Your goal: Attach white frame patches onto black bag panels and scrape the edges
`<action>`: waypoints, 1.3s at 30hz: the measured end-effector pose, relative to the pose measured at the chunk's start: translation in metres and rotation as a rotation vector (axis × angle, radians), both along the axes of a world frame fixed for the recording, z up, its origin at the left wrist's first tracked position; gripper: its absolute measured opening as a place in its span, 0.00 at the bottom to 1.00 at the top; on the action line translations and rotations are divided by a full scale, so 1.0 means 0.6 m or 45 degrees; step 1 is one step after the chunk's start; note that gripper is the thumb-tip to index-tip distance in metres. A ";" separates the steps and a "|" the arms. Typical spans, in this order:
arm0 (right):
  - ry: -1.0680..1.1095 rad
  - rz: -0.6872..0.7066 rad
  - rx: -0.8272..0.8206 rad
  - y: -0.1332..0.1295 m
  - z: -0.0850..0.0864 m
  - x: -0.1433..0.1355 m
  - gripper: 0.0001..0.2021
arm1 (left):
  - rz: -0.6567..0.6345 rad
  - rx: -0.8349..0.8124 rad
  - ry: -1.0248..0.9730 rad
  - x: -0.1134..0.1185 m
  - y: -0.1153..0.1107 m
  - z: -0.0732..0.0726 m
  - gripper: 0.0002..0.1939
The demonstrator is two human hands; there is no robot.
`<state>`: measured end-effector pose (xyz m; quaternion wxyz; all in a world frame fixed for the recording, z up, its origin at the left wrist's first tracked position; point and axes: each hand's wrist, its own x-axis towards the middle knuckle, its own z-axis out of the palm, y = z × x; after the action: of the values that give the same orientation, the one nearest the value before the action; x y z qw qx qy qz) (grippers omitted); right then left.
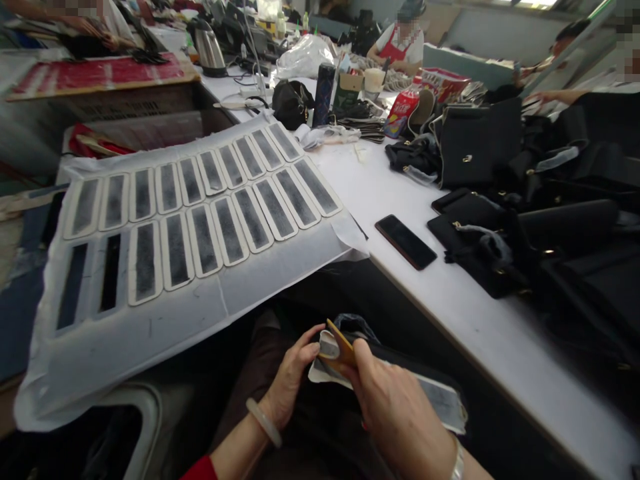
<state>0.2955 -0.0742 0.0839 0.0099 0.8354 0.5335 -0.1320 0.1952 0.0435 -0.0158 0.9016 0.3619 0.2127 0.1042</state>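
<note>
In my lap lies a long, pale-edged strip (443, 399) with a grey middle, against dark material, part of it hidden under my right hand. My left hand (286, 381) is closed at the strip's left end, thumb on the near side and forefinger reaching toward the top. A flat yellow-brown scraper (342, 345) is gripped in my right hand (393, 400), its blade over the left end of the strip. Left of my hands, a white-covered board (190, 310) carries two rows of similar strips (146, 263), with dark slots showing at its near left.
A phone (406, 241) lies on the white table (475, 333) to the right. Black bags (483, 143) are heaped beyond it. Farther back stand a kettle (209, 48), a dark bottle (324, 93) and a red snack packet (401, 112). Other people sit at the far tables.
</note>
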 end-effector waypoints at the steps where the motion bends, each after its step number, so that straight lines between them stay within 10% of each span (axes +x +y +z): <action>1: 0.047 -0.025 0.022 -0.005 0.002 0.004 0.04 | 0.007 0.038 0.005 0.001 -0.002 0.003 0.27; 12: 0.829 -0.509 0.004 -0.128 0.050 0.120 0.20 | 0.056 0.375 0.198 0.002 0.007 0.005 0.27; 16: 0.628 -0.443 -0.188 -0.128 0.047 0.165 0.15 | 0.013 0.425 0.168 0.002 0.015 0.005 0.20; 31: 0.198 0.125 -0.186 -0.011 0.012 0.162 0.14 | -0.058 0.458 0.189 -0.002 0.018 0.024 0.18; 39: -0.059 0.455 0.156 0.095 -0.017 0.170 0.20 | 0.055 0.432 0.121 0.001 0.011 -0.001 0.20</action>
<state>0.3976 -0.0170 0.0737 -0.0056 0.7293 0.6799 -0.0761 0.1957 0.0500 -0.0167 0.8141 0.5088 0.2422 0.1406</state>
